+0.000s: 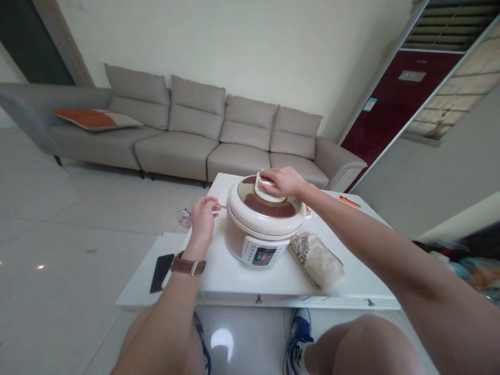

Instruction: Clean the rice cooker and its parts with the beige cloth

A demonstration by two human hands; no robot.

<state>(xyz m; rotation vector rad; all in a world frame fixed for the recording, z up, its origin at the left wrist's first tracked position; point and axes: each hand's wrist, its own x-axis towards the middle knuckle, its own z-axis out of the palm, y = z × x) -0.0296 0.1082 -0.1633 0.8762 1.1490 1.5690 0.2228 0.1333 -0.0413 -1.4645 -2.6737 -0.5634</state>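
Observation:
A white round electric cooker with a button panel stands on the white table. Its lid has a brown-tinted see-through window and rests over the rim. My right hand reaches across from the right, fingers wrapped round the white lid handle. Beside the cooker's left side, my left hand has loosely bent, parted fingers, the tips close to the white side handle; whether they touch it is hard to tell. A folded beige cloth with a brown pattern lies right of the cooker.
The white table has drawers facing me. A black phone lies on its lower left extension, and an orange pen at the back right. Behind stands a grey sofa. A crumpled clear item shows past the left edge.

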